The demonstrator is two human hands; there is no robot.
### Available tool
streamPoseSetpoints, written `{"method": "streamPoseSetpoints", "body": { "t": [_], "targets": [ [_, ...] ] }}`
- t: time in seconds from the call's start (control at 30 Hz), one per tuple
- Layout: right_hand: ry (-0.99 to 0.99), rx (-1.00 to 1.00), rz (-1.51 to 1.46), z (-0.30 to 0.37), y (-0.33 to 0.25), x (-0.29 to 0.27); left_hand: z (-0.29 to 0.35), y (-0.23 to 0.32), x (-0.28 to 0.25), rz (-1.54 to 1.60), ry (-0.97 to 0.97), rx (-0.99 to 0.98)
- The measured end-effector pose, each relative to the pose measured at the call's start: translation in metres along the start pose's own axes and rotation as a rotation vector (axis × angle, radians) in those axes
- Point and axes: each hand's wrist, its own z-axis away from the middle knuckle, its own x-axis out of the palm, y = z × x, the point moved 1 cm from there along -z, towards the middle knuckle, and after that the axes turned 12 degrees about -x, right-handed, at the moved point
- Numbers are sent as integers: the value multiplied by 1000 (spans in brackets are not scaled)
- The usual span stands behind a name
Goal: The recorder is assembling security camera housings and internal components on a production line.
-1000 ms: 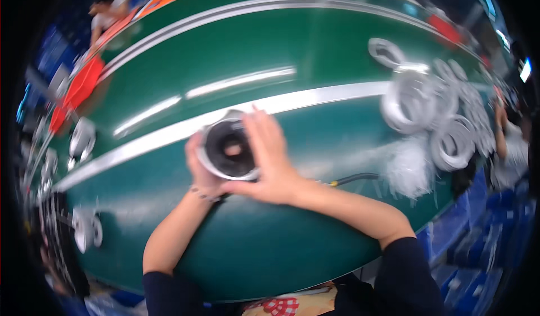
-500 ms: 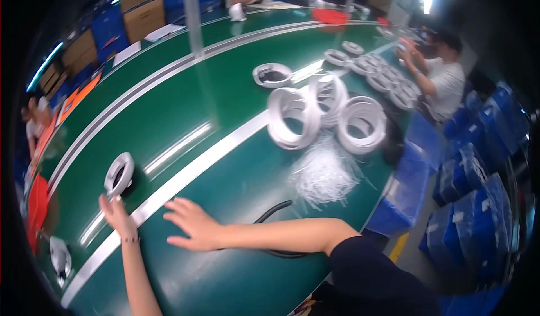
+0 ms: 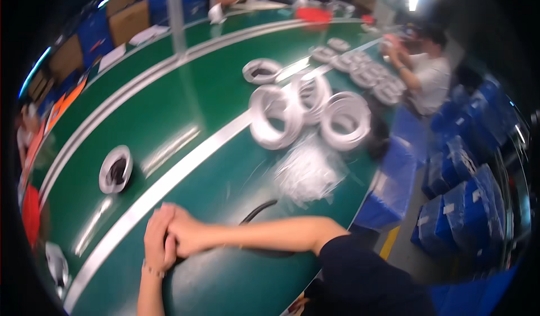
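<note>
Over the near part of the green table, my left hand [image 3: 157, 240] and my right hand [image 3: 188, 231] are pressed together, fingers closed against each other. Whatever lies between them, if anything, is hidden; only a dark gap shows. My right forearm crosses above a black cord [image 3: 260, 210] lying on the table. Beyond my hands, a white ring-shaped piece with a dark centre [image 3: 116, 169] sits on the green surface past the pale strip [image 3: 185, 172], apart from both hands.
Stacked white rings [image 3: 275, 118] and a heap of clear plastic bags [image 3: 309, 172] stand to the right. Another white piece [image 3: 56, 265] is at far left. Blue plastic-wrapped bins [image 3: 455, 220] line the right aisle. A co-worker [image 3: 424, 74] handles something beside more rings.
My left hand has left the ring piece and come back right to meet my right hand; both were open. The ring piece has tipped to show its dark centre. The view has shifted slightly.
</note>
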Motion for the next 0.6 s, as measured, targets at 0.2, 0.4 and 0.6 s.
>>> {"method": "streamPoseSetpoints", "body": {
  "t": [0.2,0.4,0.6],
  "targets": [
    [136,106,144,1,-44,-123,-16,-3,-2,153,224,-3],
    [-506,258,795,101,-107,-109,-8,-11,-8,163,209,-35],
    [-476,184,760,125,-110,-96,-1,-8,-8,104,200,26]
  ]
}}
